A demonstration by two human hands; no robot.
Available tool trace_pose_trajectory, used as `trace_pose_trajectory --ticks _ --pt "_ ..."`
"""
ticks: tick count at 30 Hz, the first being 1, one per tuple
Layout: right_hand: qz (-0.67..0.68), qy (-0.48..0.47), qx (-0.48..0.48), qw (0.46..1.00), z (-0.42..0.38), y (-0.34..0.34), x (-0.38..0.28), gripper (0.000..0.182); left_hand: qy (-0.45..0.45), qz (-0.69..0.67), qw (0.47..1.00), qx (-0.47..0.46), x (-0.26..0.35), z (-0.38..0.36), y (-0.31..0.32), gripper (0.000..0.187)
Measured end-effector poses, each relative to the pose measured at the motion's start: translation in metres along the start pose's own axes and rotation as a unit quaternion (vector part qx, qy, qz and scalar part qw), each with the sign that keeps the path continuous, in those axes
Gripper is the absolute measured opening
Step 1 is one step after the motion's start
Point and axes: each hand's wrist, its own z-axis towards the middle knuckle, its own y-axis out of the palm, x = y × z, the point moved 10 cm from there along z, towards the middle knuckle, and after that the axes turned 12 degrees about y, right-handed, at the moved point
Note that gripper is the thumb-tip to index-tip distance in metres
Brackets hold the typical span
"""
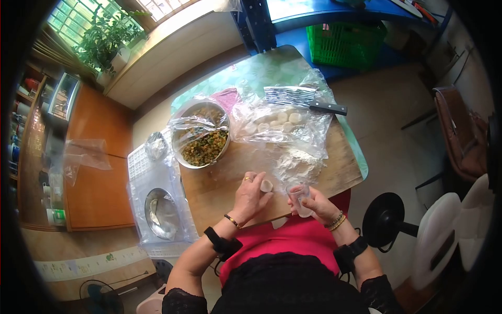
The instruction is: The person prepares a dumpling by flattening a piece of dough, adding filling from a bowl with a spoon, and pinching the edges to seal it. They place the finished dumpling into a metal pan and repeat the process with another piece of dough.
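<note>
Low over the wooden board [334, 175], my left hand [249, 198] has its thumb and forefinger curved around a small round piece of dough [266, 186]. My right hand [320, 208] grips a clear drinking glass [298, 194], tilted, near the board's front edge. White flour [298, 166] is heaped just beyond the glass. Several pale dough pieces [282, 121] lie farther back under clear plastic sheeting. A metal bowl [226, 152] of chopped green and orange filling, partly covered with plastic, stands at the board's back left.
A black-handled knife [329, 108] with a striped blade rests on the plastic at the back right. Left of the board, a plastic-covered white rack [140, 175] carries a metal bowl [149, 201]. White chairs [436, 240] and a black stool [384, 220] stand at right.
</note>
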Motion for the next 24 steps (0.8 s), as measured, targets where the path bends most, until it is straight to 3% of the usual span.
trace_pose_trajectory --ticks 2,4,8,10,14,19,22,24 --pt "-0.008 0.025 0.032 0.999 0.013 -0.008 0.014 0.065 -0.119 0.019 0.993 0.016 -0.018 -0.009 -0.006 0.040" --pt "-0.003 0.039 0.036 0.999 0.025 -0.011 0.022 0.061 -0.135 0.017 0.991 0.008 -0.020 -0.010 0.004 0.038" --pt "0.015 0.057 0.054 0.997 0.034 -0.019 0.027 0.056 -0.095 -0.002 0.995 0.001 -0.020 -0.010 0.020 0.032" --pt "0.040 0.056 0.047 0.997 0.035 -0.023 0.029 0.055 -0.006 0.013 1.000 -0.001 -0.008 -0.003 0.013 0.038" --pt "0.070 0.035 0.029 0.997 0.034 -0.024 0.027 0.056 0.001 0.018 0.998 0.052 -0.004 0.000 -0.011 0.031" --pt "0.053 0.031 0.043 0.997 0.034 -0.026 0.029 0.056 -0.028 -0.030 0.999 -0.033 -0.023 -0.010 0.013 0.041" --pt "0.046 0.037 0.054 0.997 0.034 -0.028 0.030 0.056 0.018 -0.012 0.999 -0.043 -0.022 -0.011 0.009 0.047" --pt "0.033 0.048 0.078 0.995 0.034 -0.033 0.035 0.054 -0.017 -0.032 0.999 -0.015 -0.022 -0.011 -0.006 0.050"
